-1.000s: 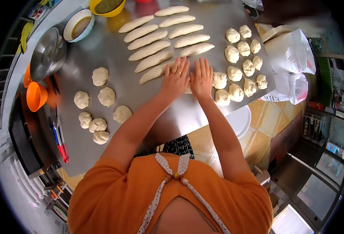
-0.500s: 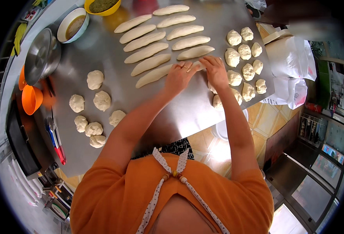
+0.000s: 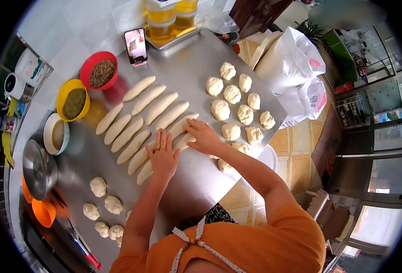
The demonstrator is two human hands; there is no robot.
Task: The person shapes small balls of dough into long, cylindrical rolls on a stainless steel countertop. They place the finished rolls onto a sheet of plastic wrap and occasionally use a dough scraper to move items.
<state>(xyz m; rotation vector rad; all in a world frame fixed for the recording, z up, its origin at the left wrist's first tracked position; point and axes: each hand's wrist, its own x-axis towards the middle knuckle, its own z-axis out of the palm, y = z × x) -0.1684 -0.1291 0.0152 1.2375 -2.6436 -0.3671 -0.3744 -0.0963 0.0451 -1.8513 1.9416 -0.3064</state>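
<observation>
On the grey metal table, two rows of elongated white dough strips lie between round white dough lumps on the right and a round yellow bowl, containing green granules, on the left.

smooth matt dough strips, rough dough lumps, glossy metal table, shiny plastic sacks, matt cloth top
</observation>
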